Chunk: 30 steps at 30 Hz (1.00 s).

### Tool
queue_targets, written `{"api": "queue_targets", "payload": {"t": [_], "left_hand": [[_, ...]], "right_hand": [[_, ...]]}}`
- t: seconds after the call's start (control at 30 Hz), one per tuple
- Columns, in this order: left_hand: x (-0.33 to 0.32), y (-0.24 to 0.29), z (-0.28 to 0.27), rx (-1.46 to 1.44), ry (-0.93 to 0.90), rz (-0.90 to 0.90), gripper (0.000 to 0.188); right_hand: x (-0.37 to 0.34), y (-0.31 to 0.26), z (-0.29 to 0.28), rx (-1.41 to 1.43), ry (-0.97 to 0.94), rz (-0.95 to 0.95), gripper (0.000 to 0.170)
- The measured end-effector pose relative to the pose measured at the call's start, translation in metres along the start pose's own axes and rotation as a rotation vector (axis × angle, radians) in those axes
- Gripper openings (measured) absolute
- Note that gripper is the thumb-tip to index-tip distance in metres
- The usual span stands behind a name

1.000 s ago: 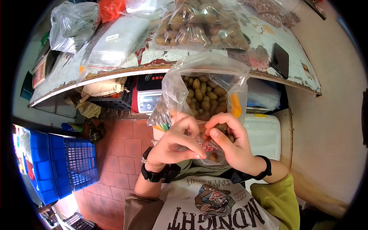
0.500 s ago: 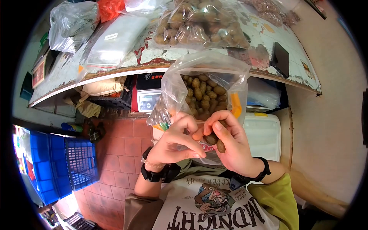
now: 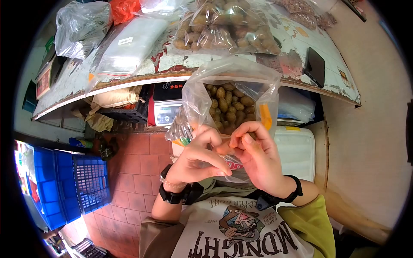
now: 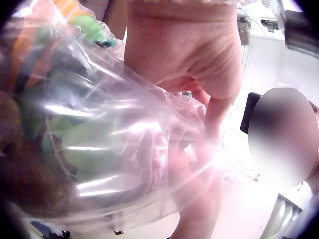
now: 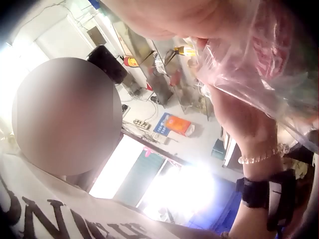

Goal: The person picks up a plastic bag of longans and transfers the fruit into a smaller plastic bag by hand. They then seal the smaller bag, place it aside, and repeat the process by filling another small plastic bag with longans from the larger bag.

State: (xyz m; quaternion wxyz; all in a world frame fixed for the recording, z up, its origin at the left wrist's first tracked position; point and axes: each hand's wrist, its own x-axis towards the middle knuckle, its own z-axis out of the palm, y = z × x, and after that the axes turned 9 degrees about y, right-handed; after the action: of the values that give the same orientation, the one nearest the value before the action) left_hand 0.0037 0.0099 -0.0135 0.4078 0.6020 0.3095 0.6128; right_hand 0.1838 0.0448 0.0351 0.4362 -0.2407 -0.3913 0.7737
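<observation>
Where two fruits showed, my right hand now pinches one fruit, partly hidden, so less shows in its grip, while my left hand curls round the bag by the worktop's near edge.

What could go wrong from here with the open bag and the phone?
- Spill: the clear bag gapes wide; if the left hand loses it, the brown fruits might tip out.
- Drop: the right hand has a small fruit between its fingers; it could slip.
- Knock: the phone lies near the table edge; an elbow might catch it.
</observation>
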Motion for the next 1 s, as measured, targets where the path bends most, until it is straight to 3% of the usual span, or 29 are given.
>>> {"api": "queue_targets", "payload": {"t": [0.17,0.23,0.47,0.53,0.57,0.63,0.7,0.77,1.0], "left_hand": [[0.001,0.001,-0.003,0.036,-0.023,0.017,0.017],[0.001,0.001,-0.001,0.02,-0.002,0.02,0.017],[0.003,0.003,-0.003,0.046,-0.022,0.027,0.014],[0.003,0.002,-0.003,0.043,-0.024,0.031,0.014],[0.003,0.003,-0.003,0.041,-0.024,0.034,0.013],[0.002,0.001,-0.004,0.02,-0.018,0.024,0.013],[0.0,0.002,-0.003,-0.004,-0.018,0.011,0.013],[0.0,0.003,-0.002,-0.109,0.025,-0.026,0.013],[0.001,0.003,-0.008,-0.079,-0.036,-0.042,0.015]], "right_hand": [[-0.003,-0.011,-0.007,-0.097,-0.05,0.0,0.02],[-0.009,-0.024,0.001,-0.057,0.0,0.2,0.022],[-0.008,-0.027,0.001,-0.006,-0.008,0.002,0.032],[-0.01,-0.046,-0.013,-0.524,-0.159,-0.15,0.03],[-0.013,-0.056,-0.016,-0.524,-0.16,-0.15,0.03],[-0.017,-0.077,-0.017,-1.228,-0.468,-0.261,0.026],[-0.027,-0.078,-0.021,-1.306,-0.423,-0.208,0.023],[-0.032,-0.075,-0.033,-1.548,-0.38,-0.308,0.021],[-0.032,-0.071,-0.042,-1.57,-0.306,-0.534,0.018]]}}
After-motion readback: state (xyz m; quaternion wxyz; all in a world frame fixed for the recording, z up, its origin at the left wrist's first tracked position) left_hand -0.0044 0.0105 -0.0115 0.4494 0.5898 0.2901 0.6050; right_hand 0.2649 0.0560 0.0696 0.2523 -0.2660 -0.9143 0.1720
